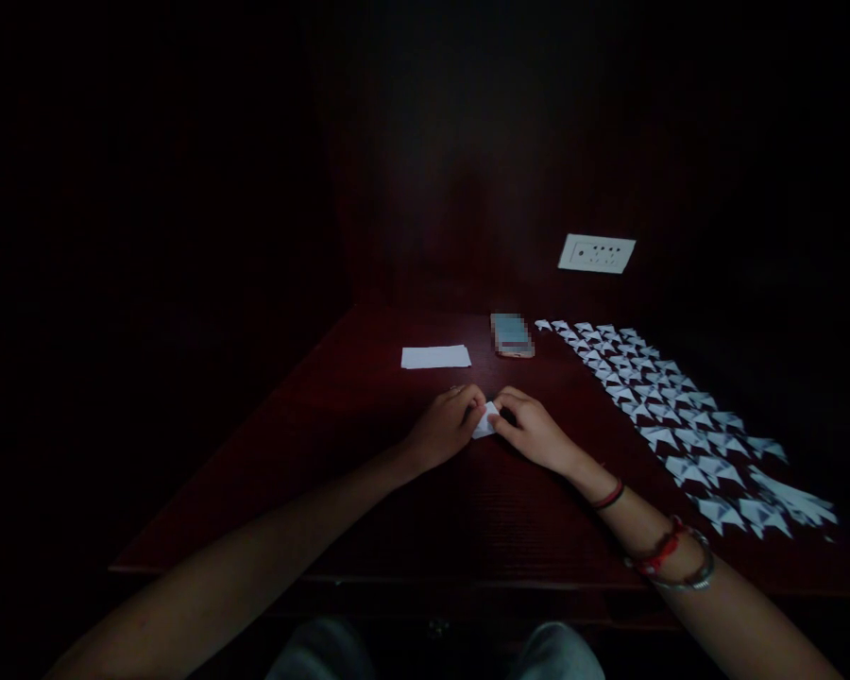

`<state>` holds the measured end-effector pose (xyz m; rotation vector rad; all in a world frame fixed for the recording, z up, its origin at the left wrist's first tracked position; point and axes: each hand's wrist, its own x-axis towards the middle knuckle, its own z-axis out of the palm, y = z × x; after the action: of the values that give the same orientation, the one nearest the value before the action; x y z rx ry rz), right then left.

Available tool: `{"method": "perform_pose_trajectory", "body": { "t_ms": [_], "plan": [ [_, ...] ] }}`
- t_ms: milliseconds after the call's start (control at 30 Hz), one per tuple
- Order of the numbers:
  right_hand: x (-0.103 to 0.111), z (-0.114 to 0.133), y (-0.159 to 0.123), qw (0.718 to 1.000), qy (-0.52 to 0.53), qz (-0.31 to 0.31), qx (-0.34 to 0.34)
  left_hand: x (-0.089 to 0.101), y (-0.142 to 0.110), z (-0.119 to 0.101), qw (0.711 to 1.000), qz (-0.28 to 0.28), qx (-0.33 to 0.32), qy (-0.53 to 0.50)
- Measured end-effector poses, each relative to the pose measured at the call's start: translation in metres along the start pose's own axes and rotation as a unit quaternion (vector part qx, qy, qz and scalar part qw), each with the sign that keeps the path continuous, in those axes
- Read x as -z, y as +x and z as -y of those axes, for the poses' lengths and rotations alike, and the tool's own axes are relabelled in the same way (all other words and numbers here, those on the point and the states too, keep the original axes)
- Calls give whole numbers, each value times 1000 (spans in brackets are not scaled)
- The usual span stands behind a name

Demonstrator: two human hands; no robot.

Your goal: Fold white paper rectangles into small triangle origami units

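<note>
A small folded piece of white paper (487,421) is pinched between my two hands, low over the middle of the dark red table (411,510). My left hand (448,422) is closed on its left side, fingers curled. At its right side, the thumb and forefinger of my right hand (535,430) close on the paper. The fingertips hide part of the folds. Beyond my left hand lies a neat stack of white paper strips (435,357).
A phone (512,335) lies at the back. Rows of folded white paper figures (648,387) cover the table's right side, with a bundle of long white paper strips (797,496) near the front. A white socket plate (596,254) is on the back wall.
</note>
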<state>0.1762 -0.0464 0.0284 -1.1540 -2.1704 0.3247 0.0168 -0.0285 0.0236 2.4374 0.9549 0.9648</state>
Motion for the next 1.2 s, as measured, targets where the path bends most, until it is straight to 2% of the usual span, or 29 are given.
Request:
{"method": "perform_pose_trajectory", "body": {
  "t_ms": [133, 367, 567, 1000, 1200],
  "plan": [
    [0, -5, 0, 1000, 10, -4, -4, -2, 0, 6, 999, 17, 13, -35],
    [2, -7, 2, 999, 16, 32, 5, -1, 0, 5, 998, 33, 31, -37],
    [2, -9, 2, 999, 22, 34, 26, -2, 0, 5, 998, 20, 31, -49],
    [3, -9, 3, 999, 41, -5, 10, 3, 0, 7, 998, 34, 39, -44],
    [4, -9, 3, 998, 60, -26, 4, 7, 2, 8, 995, 43, 62, -58]
  ]
}}
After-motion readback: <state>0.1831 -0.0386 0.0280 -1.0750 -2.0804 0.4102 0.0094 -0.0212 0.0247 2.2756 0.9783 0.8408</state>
